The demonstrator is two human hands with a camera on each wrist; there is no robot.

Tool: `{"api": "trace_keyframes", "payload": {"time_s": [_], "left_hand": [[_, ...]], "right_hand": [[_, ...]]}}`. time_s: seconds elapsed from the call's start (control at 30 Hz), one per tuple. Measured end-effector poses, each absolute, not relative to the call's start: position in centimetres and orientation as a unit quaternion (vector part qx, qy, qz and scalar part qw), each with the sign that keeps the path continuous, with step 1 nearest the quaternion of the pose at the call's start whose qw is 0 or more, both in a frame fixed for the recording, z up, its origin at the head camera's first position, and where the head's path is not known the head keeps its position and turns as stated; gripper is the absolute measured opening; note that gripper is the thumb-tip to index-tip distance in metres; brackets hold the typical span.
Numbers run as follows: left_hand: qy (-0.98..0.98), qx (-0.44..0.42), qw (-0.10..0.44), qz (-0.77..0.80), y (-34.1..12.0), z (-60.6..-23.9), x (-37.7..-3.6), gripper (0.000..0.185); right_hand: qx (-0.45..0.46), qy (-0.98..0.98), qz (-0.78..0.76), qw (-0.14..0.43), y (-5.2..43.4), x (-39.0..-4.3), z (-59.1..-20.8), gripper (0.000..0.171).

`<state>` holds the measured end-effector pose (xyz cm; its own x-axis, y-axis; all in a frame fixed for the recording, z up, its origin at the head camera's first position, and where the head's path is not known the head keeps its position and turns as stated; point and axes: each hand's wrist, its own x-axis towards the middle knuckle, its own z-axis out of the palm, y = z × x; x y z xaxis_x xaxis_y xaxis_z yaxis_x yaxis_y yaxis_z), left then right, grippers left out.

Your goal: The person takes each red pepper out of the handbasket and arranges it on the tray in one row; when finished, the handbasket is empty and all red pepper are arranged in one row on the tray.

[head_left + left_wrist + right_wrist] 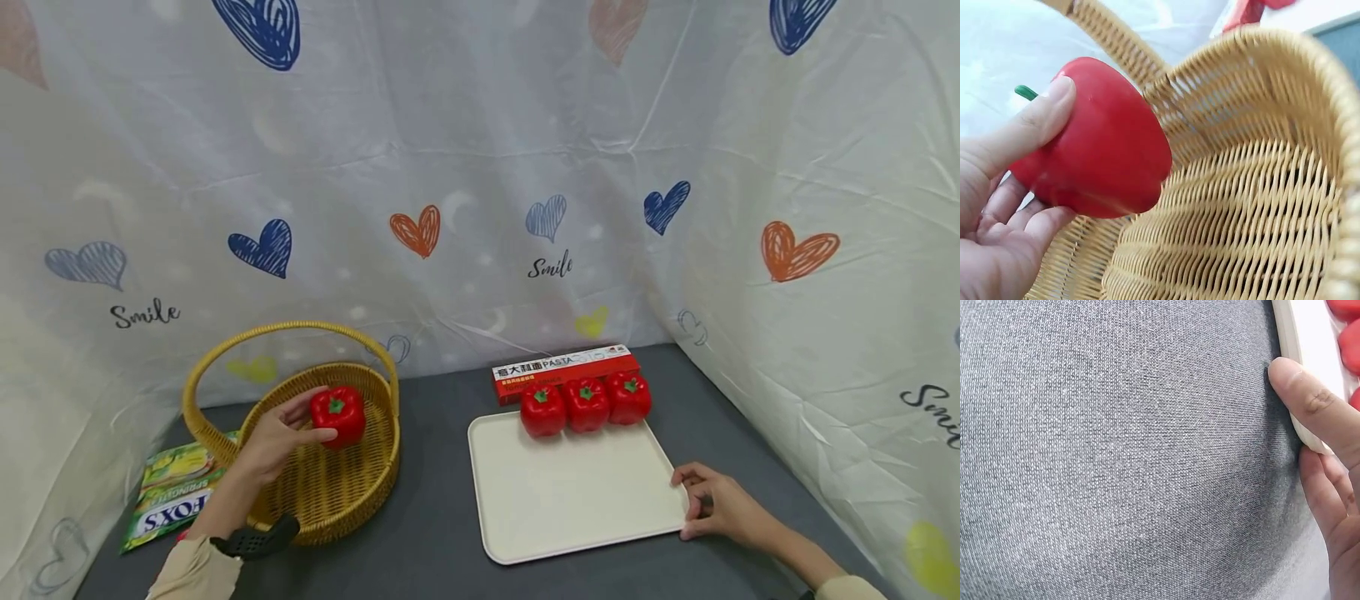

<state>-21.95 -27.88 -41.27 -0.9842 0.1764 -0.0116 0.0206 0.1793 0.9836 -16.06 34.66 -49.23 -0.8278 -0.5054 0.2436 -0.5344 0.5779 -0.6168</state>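
In my left hand [272,440] is a red bell pepper [341,421] with a green stem, gripped between thumb and fingers. The pepper is over the open top of a yellow wicker basket [318,492]; the left wrist view shows its woven inside below the pepper [1110,147]. My right hand [723,504] pinches the near right corner of a cream tray [562,496], thumb at one side and fingers at the other. Along the tray's far edge stand three more red bell peppers [586,406] in a row.
Behind the row lies a red and white pasta box [517,382]. A green FOX'S bag [168,496] lies left of the basket, partly behind my left forearm. The basket's tall handle [292,326] arches over it. A white curtain [480,167] with printed hearts borders the dark grey table [431,467].
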Motion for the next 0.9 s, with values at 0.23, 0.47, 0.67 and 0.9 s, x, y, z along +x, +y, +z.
{"api": "trace_keyframes", "payload": {"time_s": [0.23, 0.47, 0.67, 0.9], "left_hand": [[0.728, 0.081, 0.08, 0.676, -28.2, -40.5, -20.9, 0.072], [0.702, 0.087, 0.108, 0.699, -27.8, -39.4, -19.3, 0.071], [0.681, 0.103, 0.122, 0.715, -26.4, -38.5, -18.2, 0.066], [0.626, 0.15, 0.145, 0.752, -23.0, -38.0, -17.8, 0.063]], "right_hand": [[0.287, -0.891, 0.35, 0.016, 34.5, -16.2, -49.2, 0.03], [0.29, -0.892, 0.345, 0.019, 34.4, -16.3, -49.4, 0.031], [0.287, -0.893, 0.346, 0.013, 34.2, -16.2, -49.3, 0.031], [0.285, -0.892, 0.351, 0.017, 34.6, -16.0, -49.1, 0.03]]}}
